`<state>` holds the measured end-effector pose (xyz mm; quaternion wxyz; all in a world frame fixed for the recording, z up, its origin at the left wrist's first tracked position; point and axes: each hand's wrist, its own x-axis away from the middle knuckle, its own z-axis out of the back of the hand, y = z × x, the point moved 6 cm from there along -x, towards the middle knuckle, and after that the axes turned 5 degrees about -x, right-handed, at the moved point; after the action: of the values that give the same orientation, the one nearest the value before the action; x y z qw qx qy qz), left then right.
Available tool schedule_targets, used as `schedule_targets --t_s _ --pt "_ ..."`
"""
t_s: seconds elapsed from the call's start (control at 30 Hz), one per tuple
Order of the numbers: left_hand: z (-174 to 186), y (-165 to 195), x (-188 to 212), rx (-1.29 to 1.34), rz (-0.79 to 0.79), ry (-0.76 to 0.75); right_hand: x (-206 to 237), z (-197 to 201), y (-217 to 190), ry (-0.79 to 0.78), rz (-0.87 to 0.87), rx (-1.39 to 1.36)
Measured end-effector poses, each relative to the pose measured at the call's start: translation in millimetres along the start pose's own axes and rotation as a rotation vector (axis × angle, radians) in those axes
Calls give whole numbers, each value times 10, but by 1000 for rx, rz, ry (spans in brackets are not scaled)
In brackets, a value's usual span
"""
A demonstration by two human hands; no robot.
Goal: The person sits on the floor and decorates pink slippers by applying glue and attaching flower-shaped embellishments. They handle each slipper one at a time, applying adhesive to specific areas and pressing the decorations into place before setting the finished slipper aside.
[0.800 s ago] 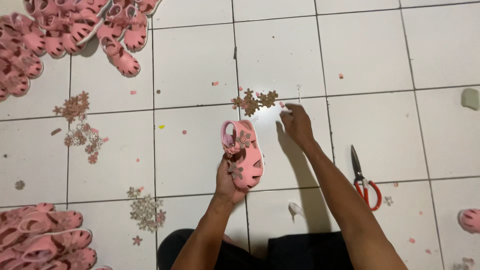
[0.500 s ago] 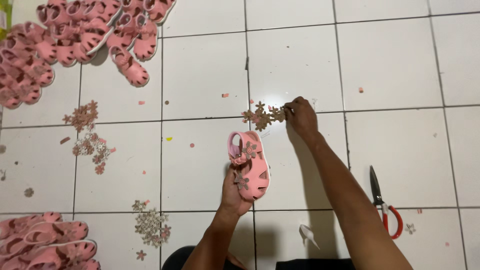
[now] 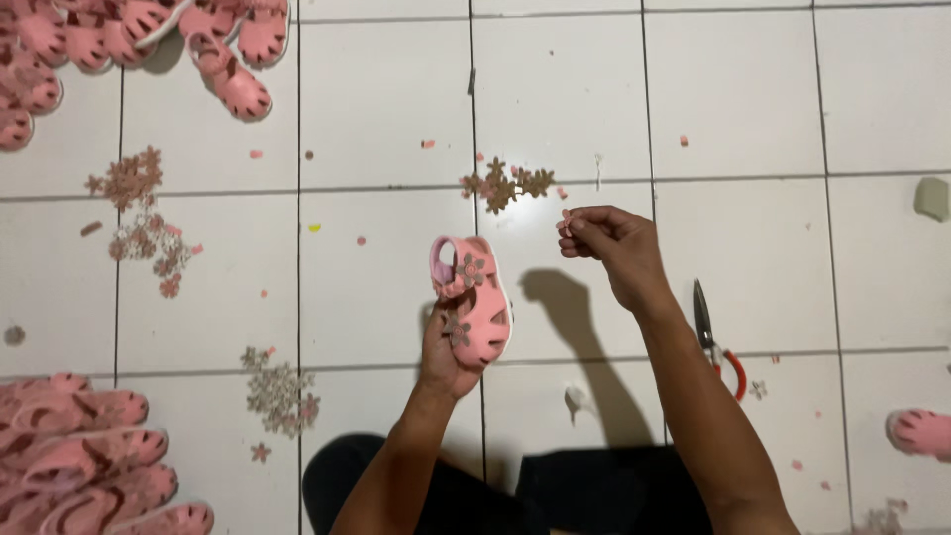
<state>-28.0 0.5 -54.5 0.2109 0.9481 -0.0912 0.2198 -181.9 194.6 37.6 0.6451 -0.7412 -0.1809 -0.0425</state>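
My left hand (image 3: 443,359) holds a small pink sandal (image 3: 474,299) upright above the white tiled floor; two brown flower pieces sit on its upper. My right hand (image 3: 611,245) is raised to the right of the sandal, fingertips pinched on a small pink flower piece (image 3: 565,222). A little pile of brown flower pieces (image 3: 507,182) lies on the tile just beyond both hands.
Heaps of pink sandals lie at the top left (image 3: 119,40) and bottom left (image 3: 84,461); one more sandal (image 3: 919,432) is at the right edge. Red-handled scissors (image 3: 715,338) rest right of my forearm. More flower pieces are scattered at left (image 3: 139,213) and lower left (image 3: 279,391).
My right hand lifted off the brown flower pile and came back toward me with a small piece pinched in its fingers. The sandal stays in my left hand.
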Motion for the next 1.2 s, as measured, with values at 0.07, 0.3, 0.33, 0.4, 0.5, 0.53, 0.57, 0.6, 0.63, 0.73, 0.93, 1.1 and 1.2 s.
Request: schedule_targets --t_s 0.07,0.3,0.33,0.4,0.5,0.53,0.57,0.6,0.63,0.73,0.93,1.1,1.2 --pt "-53 -108 247 30 10 -11 473 -72 -133 4 -42 -25" --pt "-291 -500 1061 14 0 -78 2057 -286 -268 -52 -89 18" --pt "-325 -533 1179 11 0 -85 2241 -310 -260 -66 -82 24" --pt "-464 -589 1416 18 -7 -223 2581 -313 -236 -78 -62 36" --pt "-514 -741 1759 8 -13 -239 3015 -282 -187 -111 8 -13" --pt "-495 -816 1869 1 -8 -209 3162 -260 -131 -110 -16 -26" --pt "-489 -877 1953 -23 -7 -219 3268 -246 -77 -115 -37 -37" --pt "-494 -924 2013 -48 -12 -233 3349 -239 -41 -123 -52 -46" --pt "-487 -987 2089 -71 -10 -243 3448 -239 10 -129 -81 -70" --pt "-439 -1139 2222 -74 -47 -214 3667 -263 118 -142 -124 -120" --pt "-446 -1284 2405 -62 -99 -378 3889 -278 85 -180 -89 -79" --pt "-433 -1320 2419 -72 -104 -374 3941 -254 34 -226 -65 11" --pt "-450 -1316 2432 -103 -116 -386 3934 -241 14 -233 -56 32"
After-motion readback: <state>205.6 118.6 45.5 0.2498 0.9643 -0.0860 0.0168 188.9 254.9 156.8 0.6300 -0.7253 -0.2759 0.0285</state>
